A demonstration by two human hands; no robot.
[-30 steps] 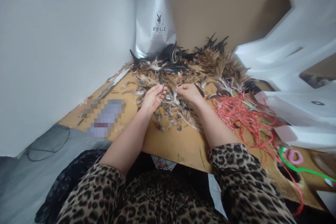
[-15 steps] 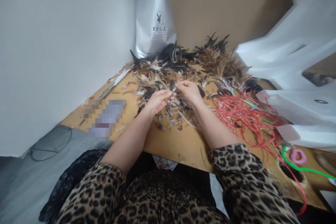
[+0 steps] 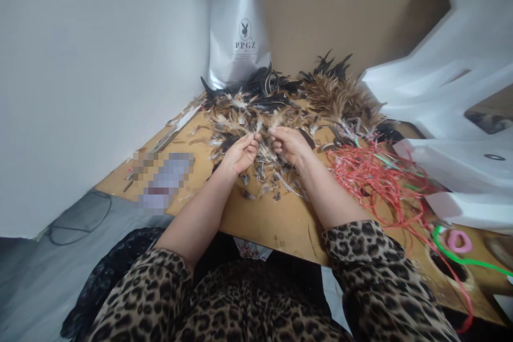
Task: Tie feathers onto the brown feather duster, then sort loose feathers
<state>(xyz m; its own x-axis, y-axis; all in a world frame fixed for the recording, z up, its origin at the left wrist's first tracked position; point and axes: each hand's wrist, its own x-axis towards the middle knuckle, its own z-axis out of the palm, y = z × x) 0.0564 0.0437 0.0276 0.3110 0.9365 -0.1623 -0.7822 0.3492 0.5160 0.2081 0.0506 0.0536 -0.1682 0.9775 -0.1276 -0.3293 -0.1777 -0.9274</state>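
Observation:
A heap of brown, tan and black feathers (image 3: 256, 104) covers the far part of a worn wooden table (image 3: 264, 219). My left hand (image 3: 239, 154) and my right hand (image 3: 289, 144) sit close together at the near edge of the heap. Both have their fingers curled in a pinch on a small bunch of feathers (image 3: 261, 129) held between them. Loose short feathers lie on the table just under the hands. Both forearms are bare below leopard-print sleeves.
A tangle of red strings (image 3: 372, 173) lies right of the hands, with a green cord (image 3: 460, 256) and a pink ring (image 3: 459, 241) further right. A white bag (image 3: 239, 32) stands in the corner. White foam sheets (image 3: 452, 107) are stacked at the right. A wall stands at the left.
Both hands stayed at the heap's edge, with the fingers shifting slightly as they work the small bunch of feathers. The view has drifted a little.

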